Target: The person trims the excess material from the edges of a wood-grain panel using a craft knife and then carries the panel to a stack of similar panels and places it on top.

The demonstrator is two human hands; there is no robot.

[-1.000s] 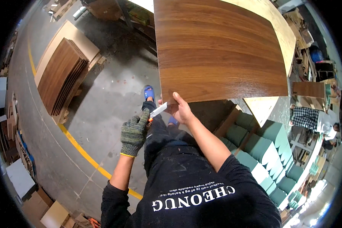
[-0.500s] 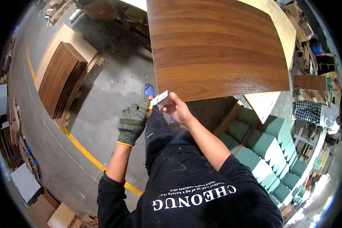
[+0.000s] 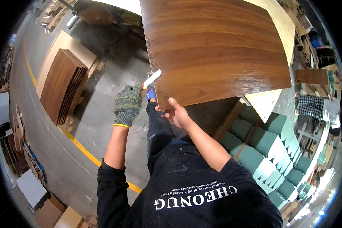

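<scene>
A wood-grain brown panel (image 3: 216, 53) lies in front of me, its near left corner sticking out over the floor. My right hand (image 3: 178, 115), bare, grips that corner with the thumb on top and the fingers under the edge. In a grey-green knit glove, my left hand (image 3: 128, 105) is closed around a flat, light-coloured scraper (image 3: 152, 78) with some orange-red at its handle end. The scraper's blade rests against the panel's left edge, a little beyond the corner. A thin pale curl of trimming (image 3: 149, 73) shows beside the blade. The gloved fingers partly hide the handle.
A stack of brown panels (image 3: 60, 85) stands at left on a pale board (image 3: 81, 49). Green-wrapped bundles (image 3: 254, 159) are piled at right. Below the brown panel is a pale board (image 3: 264, 108). A person in checked clothing (image 3: 309, 104) is at far right. A yellow line (image 3: 83, 148) crosses the floor.
My left hand and the scraper have moved away from me along the panel's left edge. A pale curl now shows at the blade. My right hand stays at the corner.
</scene>
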